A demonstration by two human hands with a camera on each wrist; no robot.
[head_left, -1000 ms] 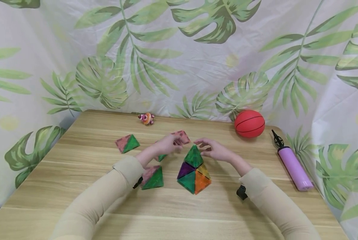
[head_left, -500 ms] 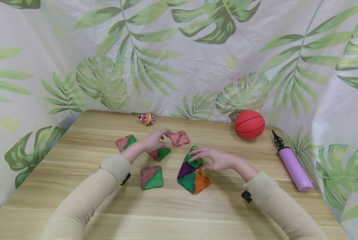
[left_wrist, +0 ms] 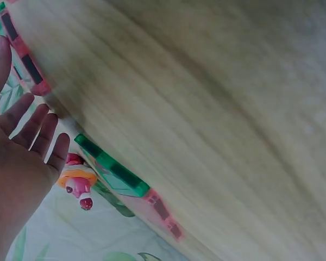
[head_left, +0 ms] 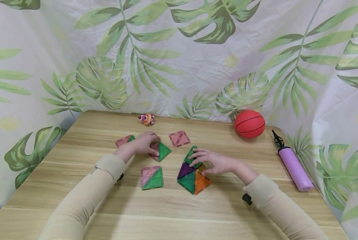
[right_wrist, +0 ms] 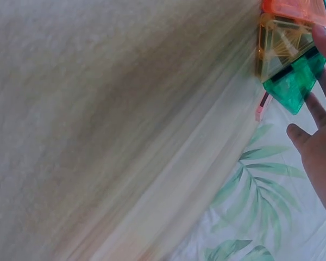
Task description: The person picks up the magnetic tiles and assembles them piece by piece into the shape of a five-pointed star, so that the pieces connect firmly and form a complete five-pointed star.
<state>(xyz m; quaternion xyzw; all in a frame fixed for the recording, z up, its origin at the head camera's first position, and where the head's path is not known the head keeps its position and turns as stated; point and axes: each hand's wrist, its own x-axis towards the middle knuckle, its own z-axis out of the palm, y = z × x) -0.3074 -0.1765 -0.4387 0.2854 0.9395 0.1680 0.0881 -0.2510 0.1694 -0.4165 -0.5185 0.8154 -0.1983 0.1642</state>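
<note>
My left hand (head_left: pixel 141 144) is over the middle one of several pink-and-green magnetic tile squares (head_left: pixel 164 151), thumb at its near side. In the left wrist view its fingers (left_wrist: pixel 41 136) look fairly straight and spread, the thumb overlapping a tile edge. My right hand (head_left: pixel 216 161) rests with spread fingers against the magnetic tile pyramid (head_left: pixel 187 181), which has a green top (right_wrist: pixel 294 87) and purple, yellow, teal and orange panels below. Whether every right finger touches it is hard to tell. Another pink-and-green square (head_left: pixel 152 177) lies nearer me.
A plain pink tile (head_left: pixel 179 138) lies behind the pyramid, and a further pink-and-green square (head_left: pixel 125 140) is partly hidden by my left hand. Towards the back of the wooden table (head_left: pixel 179 216) are a small toy figure (head_left: pixel 146 119), a red ball (head_left: pixel 250 124) and a purple hand pump (head_left: pixel 295 169).
My left hand moved left from beside the pyramid's tip to the middle pink-and-green square. My right hand came down from the tip onto the pyramid's right side.
</note>
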